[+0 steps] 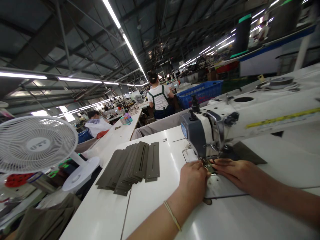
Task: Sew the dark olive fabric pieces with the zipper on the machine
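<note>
Dark fabric [246, 154], fingers [222, 163] beside, yellow tape [285, 117], markings illegible

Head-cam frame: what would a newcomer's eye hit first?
Probably the left hand and right hand, close together at the foot of the sewing machine, right of centre. Next, the overlapping spread of dark pieces, some visibly slotted, on the white table left of the hands. Then the big white fan at the picture's left edge.
</note>
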`<state>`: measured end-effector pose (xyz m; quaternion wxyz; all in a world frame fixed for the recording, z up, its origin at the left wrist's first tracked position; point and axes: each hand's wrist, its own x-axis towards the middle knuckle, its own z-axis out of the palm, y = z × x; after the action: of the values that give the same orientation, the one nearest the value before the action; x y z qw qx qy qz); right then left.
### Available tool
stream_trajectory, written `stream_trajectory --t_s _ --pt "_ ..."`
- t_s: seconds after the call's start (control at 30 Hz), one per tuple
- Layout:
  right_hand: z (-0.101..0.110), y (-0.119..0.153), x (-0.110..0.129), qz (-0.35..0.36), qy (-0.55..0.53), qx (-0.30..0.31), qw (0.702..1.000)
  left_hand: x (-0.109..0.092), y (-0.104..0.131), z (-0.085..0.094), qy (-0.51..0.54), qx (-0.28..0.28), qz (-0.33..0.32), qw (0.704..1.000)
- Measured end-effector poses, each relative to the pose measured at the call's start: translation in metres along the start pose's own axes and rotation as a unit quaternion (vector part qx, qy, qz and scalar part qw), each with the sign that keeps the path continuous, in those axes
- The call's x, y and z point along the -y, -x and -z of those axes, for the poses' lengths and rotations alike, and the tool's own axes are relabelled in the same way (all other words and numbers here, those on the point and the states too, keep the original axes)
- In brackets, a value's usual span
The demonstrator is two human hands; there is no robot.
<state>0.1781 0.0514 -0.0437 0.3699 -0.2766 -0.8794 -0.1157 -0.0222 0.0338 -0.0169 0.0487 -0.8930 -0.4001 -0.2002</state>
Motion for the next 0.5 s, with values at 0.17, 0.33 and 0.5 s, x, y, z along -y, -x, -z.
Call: stream_trajectory --t_s 0.17,0.33,0.5 --pt "-0.002 0.004 0.001 -0.043 -0.036 0.014 0.998 0.001 0.002 -0.007 0.013 -0.022 0.043 0.999" --pt "0.021 0.02 -0.034 0.006 0.088 0.001 0.996 0.0 0.006 0.001 0.02 -0.034 0.071 0.997" --pt "0.049 0.041 -0.015 0.014 0.182 -0.016 0.983 -0.038 0.019 0.025 0.024 -0.036 -0.036 0.998"
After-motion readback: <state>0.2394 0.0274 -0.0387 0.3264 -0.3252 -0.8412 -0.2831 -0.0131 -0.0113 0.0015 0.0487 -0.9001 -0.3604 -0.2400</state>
